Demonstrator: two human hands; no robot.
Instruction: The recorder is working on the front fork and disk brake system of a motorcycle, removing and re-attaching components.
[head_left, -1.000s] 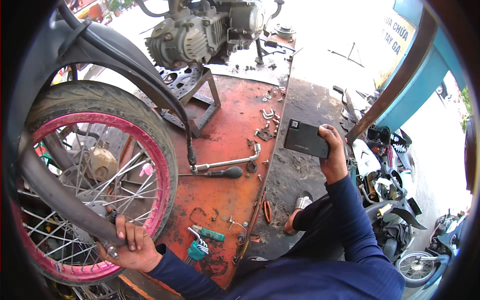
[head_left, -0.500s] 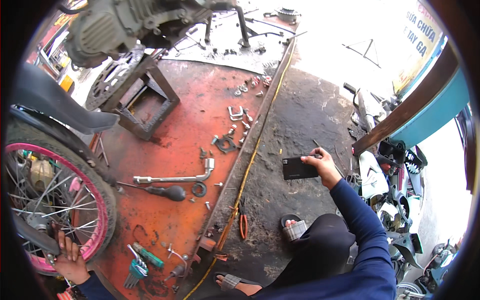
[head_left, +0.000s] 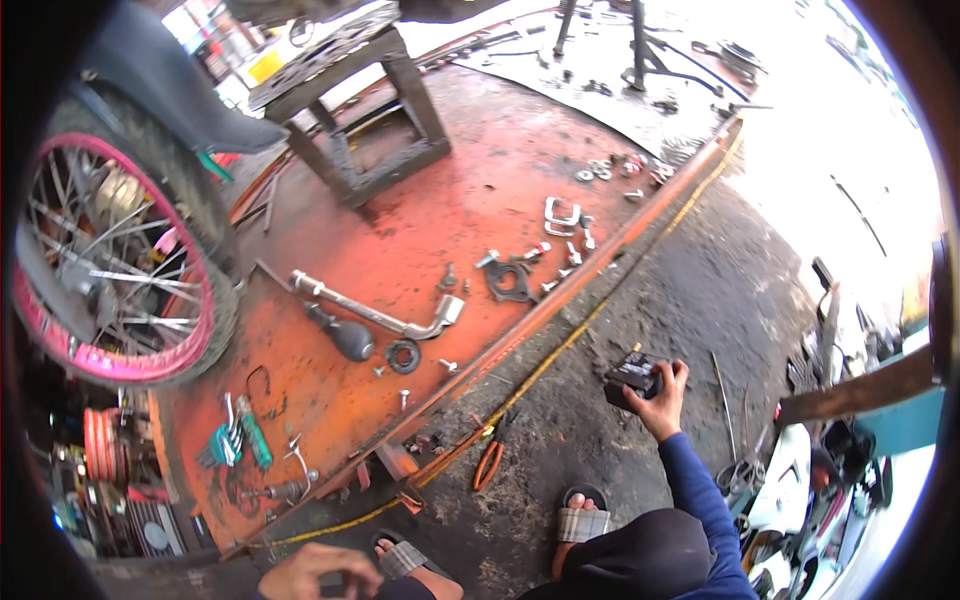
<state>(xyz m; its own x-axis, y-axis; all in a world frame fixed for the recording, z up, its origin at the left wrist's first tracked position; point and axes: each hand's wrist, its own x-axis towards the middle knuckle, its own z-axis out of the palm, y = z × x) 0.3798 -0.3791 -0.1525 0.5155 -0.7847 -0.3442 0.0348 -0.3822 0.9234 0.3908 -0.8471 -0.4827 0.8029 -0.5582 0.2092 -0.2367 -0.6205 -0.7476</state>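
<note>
In my right hand (head_left: 660,400) is a small flat black box (head_left: 632,378) with pale print, gripped between thumb and fingers above the dark ground. My left hand (head_left: 318,572) hangs at the lower edge, loosely curled and a little blurred, with nothing visible in it. Nearest to it on the red metal platform (head_left: 340,420) lies a screwdriver-like tool (head_left: 280,490). Orange-handled pliers (head_left: 488,465) rest on the ground between my hands. Farther up the platform are an angled socket wrench (head_left: 375,308), a black-handled screwdriver (head_left: 345,335) and a black ring (head_left: 402,356).
A pink-rimmed spoked wheel (head_left: 200,330) stands at the left, beside a metal stand (head_left: 430,130). Several bolts and a dark bracket (head_left: 510,283) lie along the platform's edge. A yellow hose (head_left: 570,335) follows that edge. Motorbike panels (head_left: 785,480) are piled at the right.
My left hand has left the wheel area and come to the lower middle. My right hand has tilted the black box, showing its thickness. The whole view has turned and shifted.
</note>
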